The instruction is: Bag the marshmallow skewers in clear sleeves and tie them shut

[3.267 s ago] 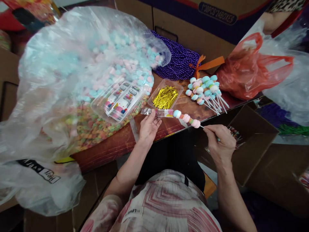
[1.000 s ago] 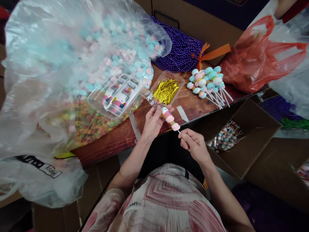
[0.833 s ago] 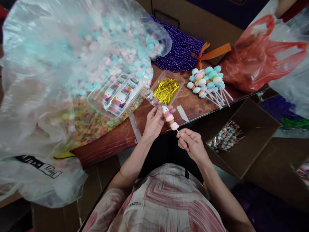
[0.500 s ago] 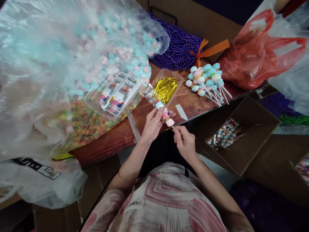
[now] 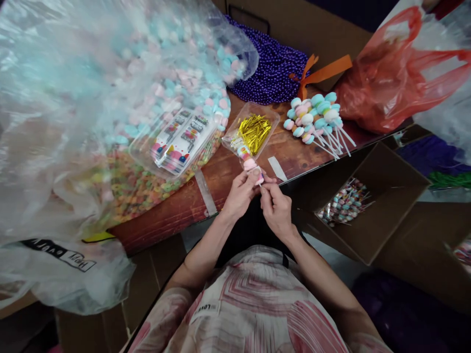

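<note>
My left hand (image 5: 240, 195) grips a narrow clear wrapper bag (image 5: 239, 142) at its mouth, over the front edge of the wooden table (image 5: 221, 172). A marshmallow skewer (image 5: 250, 163) of pastel pink and blue pieces sits inside the bag almost to its full length. My right hand (image 5: 275, 210) pinches the skewer's thin white stick just below the last marshmallow, touching my left fingers. Both hands are closed. The bag's far tip lies over a clear tray of gold twist ties (image 5: 253, 131).
A pile of bare marshmallow skewers (image 5: 315, 117) lies at the right of the table. A tray of printed bags (image 5: 180, 142) rests on a huge clear sack of candies (image 5: 110, 98). Purple beads (image 5: 270, 73), a red plastic bag (image 5: 386, 83), and an open carton of wrapped skewers (image 5: 346, 203) surround the spot.
My right hand has pushed the skewer up and left into the bag, closing the gap until it meets my left hand. Only the stick's end stays outside.
</note>
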`<move>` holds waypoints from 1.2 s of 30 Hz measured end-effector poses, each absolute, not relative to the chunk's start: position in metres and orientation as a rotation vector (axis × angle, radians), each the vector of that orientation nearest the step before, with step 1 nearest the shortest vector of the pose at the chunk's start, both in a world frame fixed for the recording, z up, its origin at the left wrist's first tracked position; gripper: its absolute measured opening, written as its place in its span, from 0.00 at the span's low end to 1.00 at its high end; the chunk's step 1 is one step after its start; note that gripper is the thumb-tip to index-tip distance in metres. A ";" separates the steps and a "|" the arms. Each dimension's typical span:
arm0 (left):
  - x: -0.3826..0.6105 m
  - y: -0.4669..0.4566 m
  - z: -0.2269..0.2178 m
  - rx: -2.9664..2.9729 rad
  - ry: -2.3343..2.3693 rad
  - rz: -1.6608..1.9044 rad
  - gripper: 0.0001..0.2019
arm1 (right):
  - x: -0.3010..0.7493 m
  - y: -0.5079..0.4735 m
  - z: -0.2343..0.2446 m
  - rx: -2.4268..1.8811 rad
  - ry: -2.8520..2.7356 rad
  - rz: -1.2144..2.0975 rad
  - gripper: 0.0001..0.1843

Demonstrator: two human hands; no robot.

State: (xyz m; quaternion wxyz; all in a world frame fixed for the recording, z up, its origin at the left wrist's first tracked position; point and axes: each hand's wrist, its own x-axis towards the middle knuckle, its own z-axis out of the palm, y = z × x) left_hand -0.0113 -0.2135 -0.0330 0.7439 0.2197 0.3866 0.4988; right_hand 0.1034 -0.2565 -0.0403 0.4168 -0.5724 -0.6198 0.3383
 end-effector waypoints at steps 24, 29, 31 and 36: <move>-0.020 -0.208 -0.030 0.429 0.938 1.182 0.16 | 0.093 -0.246 -0.037 -1.437 -1.544 0.773 0.12; -0.030 -0.209 -0.030 0.475 0.862 1.204 0.21 | 0.107 -0.260 -0.023 -1.491 -1.575 0.977 0.10; -0.029 -0.212 -0.032 0.488 0.841 1.173 0.23 | 0.110 -0.264 -0.023 -1.497 -1.562 1.038 0.12; -0.019 -0.224 -0.033 0.467 0.901 1.196 0.20 | 0.100 -0.258 -0.028 -1.451 -1.470 1.065 0.16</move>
